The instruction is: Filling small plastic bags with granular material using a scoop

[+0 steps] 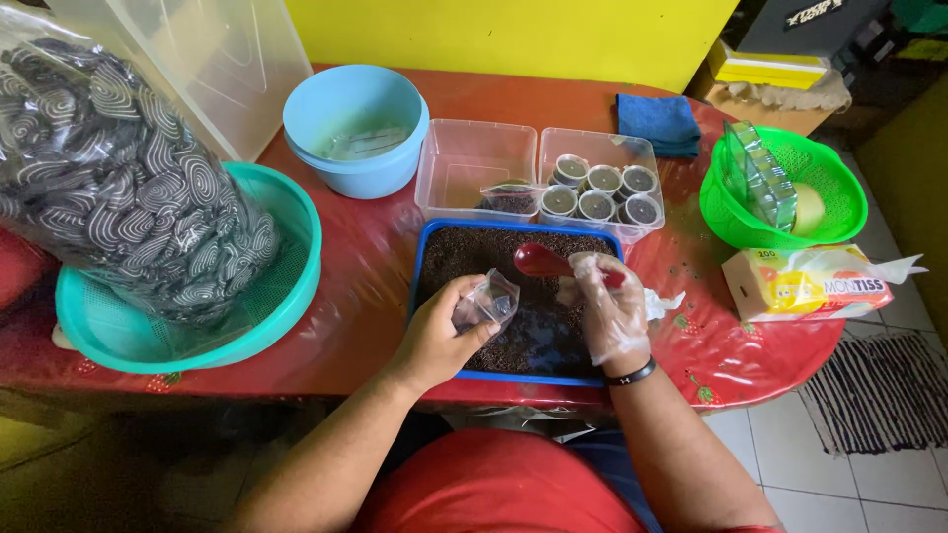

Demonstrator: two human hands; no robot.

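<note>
My left hand [439,331] holds a small clear plastic cup [489,301] tilted over a blue tray [420,259] filled with dark granules. My right hand [607,306], in a thin clear plastic glove, grips the handle of a red spoon [541,261] whose bowl hovers over the granules. Both hands are above the tray's near half, a few centimetres apart.
Behind the tray stand two clear boxes, the left box [474,163] nearly empty, the right box [632,158] holding several filled cups. A light blue bowl [355,128], a teal basket [286,296] with bagged patterned items, a green basket [780,197], a tissue pack [810,281] and a blue cloth [657,120] sit on the red table.
</note>
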